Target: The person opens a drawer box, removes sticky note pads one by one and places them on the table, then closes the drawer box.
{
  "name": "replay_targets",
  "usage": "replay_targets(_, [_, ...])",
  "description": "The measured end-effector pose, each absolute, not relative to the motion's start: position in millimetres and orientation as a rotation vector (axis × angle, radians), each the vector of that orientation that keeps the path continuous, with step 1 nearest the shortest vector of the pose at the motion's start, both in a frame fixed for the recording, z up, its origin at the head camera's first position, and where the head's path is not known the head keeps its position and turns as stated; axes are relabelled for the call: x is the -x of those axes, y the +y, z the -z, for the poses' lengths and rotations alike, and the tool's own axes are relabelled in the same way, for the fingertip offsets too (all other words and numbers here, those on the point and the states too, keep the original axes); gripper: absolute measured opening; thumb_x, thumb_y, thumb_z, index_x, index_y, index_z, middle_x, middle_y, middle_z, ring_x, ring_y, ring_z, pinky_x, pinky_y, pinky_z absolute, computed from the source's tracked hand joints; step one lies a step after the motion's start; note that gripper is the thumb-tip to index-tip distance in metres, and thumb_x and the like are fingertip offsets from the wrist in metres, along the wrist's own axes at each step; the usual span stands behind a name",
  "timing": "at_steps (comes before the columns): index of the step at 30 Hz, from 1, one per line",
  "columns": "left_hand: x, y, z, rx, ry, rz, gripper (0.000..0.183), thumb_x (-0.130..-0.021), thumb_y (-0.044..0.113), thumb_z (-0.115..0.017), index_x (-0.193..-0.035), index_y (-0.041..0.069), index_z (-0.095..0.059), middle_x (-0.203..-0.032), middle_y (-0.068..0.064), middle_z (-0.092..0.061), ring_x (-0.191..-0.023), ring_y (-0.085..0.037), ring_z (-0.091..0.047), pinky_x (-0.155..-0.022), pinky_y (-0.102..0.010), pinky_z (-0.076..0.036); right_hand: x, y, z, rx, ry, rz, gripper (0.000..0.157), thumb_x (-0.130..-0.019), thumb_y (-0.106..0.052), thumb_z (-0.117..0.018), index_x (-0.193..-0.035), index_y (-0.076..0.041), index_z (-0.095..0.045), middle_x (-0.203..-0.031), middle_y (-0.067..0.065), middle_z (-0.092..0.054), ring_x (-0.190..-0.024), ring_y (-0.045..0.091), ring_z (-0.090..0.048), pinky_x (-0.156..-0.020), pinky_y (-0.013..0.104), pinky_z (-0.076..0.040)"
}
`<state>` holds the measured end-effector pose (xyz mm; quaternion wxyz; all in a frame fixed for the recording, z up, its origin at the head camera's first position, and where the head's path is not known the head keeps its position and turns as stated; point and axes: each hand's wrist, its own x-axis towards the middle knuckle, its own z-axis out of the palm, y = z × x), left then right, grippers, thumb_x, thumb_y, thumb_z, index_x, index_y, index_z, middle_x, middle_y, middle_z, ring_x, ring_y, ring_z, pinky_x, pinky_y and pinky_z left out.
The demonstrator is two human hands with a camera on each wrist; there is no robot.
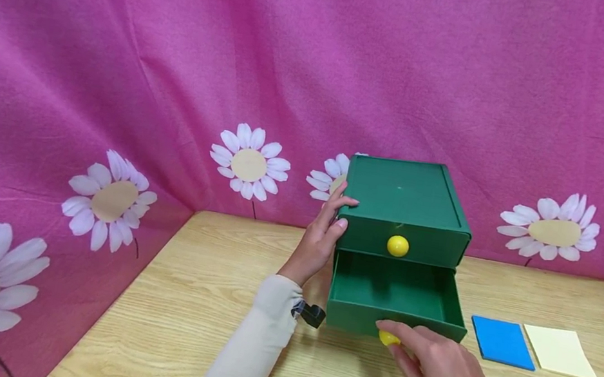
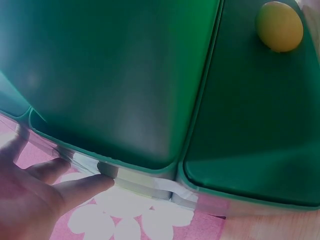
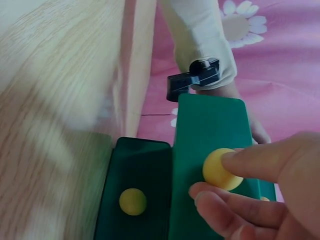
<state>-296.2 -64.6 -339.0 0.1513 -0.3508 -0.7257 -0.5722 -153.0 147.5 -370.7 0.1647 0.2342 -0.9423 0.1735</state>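
A green drawer box (image 1: 407,191) with round yellow knobs faces me. Its top drawer (image 1: 365,236) is closed; the drawer below (image 1: 338,314) is pulled out, its visible inside bare. My right hand (image 1: 445,369) pinches that drawer's yellow knob (image 3: 220,167) between thumb and fingers. Beneath it, the right wrist view shows a closed bottom drawer (image 3: 137,167) with its own knob (image 3: 132,201). My left hand (image 1: 317,243) rests against the box's left side with extended fingers, a fingertip over the top edge and the thumb at the front corner.
A blue pad of paper (image 1: 503,342) and a pale yellow pad (image 1: 561,352) lie side by side on the wooden table (image 1: 191,302), right of the box. A pink cloth with printed daisies (image 1: 442,73) hangs behind. On my left wrist is a black camera mount (image 1: 311,314).
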Motion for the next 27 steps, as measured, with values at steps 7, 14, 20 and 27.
replay_targets(7, [298,-66,340,1.021,-2.091,1.633,0.038,-0.099,0.011,-0.036,-0.137,0.006,-0.041,-0.16,-0.013,-0.014,-0.146,-0.025,-0.018,-0.114,-0.049,-0.023,156,145,375,-0.638,-2.638,-0.535,0.038,-0.082,-0.012,-0.076,-0.115,-0.028,-0.068,-0.073,-0.023,-0.055,-0.062,-0.007,-0.046,-0.057,0.018,-0.048])
replay_targets(14, [298,-66,340,1.029,-2.087,1.614,0.038,-0.099,0.011,-0.035,-0.136,0.005,-0.04,-0.16,-0.015,-0.014,-0.146,-0.028,-0.017,-0.114,-0.049,-0.023,161,146,376,-0.598,-2.628,-0.548,0.039,-0.081,-0.011,-0.077,-0.115,-0.028,-0.069,-0.072,-0.021,-0.056,-0.062,-0.005,-0.047,-0.056,0.018,-0.047])
replay_targets(20, [298,-66,340,1.023,-2.087,1.623,0.038,-0.099,0.011,-0.036,-0.136,0.005,-0.04,-0.16,-0.015,-0.014,-0.146,-0.027,-0.017,-0.114,-0.05,-0.023,166,147,375,-0.577,-2.656,-0.551,0.039,-0.082,-0.01,-0.075,-0.116,-0.028,-0.068,-0.071,-0.019,-0.056,-0.06,-0.003,-0.046,-0.055,0.017,-0.045])
replay_targets(27, [298,-65,341,1.013,-2.085,1.622,0.038,-0.098,0.012,-0.036,-0.136,0.006,-0.041,-0.16,-0.015,-0.015,-0.146,-0.025,-0.018,-0.114,-0.05,-0.024,173,147,374,-0.586,-2.643,-0.561,0.037,-0.084,-0.009,-0.073,-0.116,-0.026,-0.068,-0.073,-0.018,-0.057,-0.061,0.0,-0.046,-0.054,0.02,-0.044])
